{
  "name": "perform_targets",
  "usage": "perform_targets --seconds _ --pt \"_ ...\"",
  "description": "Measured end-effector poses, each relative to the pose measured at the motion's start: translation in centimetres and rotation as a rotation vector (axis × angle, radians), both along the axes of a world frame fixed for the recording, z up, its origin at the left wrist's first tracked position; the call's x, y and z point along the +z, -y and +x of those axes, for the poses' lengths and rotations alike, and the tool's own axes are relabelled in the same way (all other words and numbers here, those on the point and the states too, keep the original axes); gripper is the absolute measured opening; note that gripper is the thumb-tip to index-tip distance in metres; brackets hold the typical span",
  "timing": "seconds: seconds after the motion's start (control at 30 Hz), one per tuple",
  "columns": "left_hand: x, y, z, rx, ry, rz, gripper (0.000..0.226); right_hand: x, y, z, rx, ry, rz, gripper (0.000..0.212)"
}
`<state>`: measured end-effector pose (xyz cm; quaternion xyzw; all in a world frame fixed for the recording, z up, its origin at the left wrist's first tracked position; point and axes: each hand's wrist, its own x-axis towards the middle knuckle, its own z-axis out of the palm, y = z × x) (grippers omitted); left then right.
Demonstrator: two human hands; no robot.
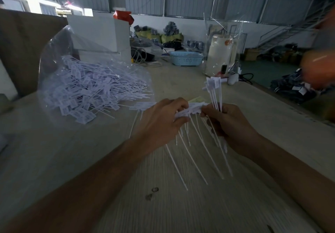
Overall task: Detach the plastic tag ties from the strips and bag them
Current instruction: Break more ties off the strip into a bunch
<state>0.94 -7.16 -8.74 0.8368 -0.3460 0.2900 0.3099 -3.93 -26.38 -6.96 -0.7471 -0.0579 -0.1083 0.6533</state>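
Seen from the head camera, two bare hands work over a pale table [181, 205]. Left hand [163, 122] curls its fingers around a white strip [192, 108] of tag ties, whose thin tails hang down toward the table. Right hand [226, 122] pinches the strip's other end and also grips a few loose ties [213, 87] standing upright. Further left, a clear bag [59, 51] lies open on the table, holding a heap of ties [90, 91].
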Motion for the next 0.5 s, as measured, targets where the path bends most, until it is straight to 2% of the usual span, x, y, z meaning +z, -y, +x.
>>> perform_targets --seconds 0.13,0.23,0.3,0.5 --pt "0.2 0.0 -0.2 0.012 0.054 0.009 0.019 0.2 -0.1 -0.2 0.01 0.067 -0.028 0.024" --pt "0.5 0.2 -0.8 -0.011 -0.018 0.002 0.023 0.3 -0.2 -0.3 -0.017 0.141 -0.071 0.027" --pt "0.7 0.1 -0.9 -0.018 -0.056 -0.022 0.018 0.3 -0.2 -0.4 -0.014 0.171 -0.085 0.031" --pt "1.2 0.3 -1.1 -0.111 -0.224 -0.132 0.015 0.4 0.1 -0.4 -0.002 0.192 -0.134 0.028"
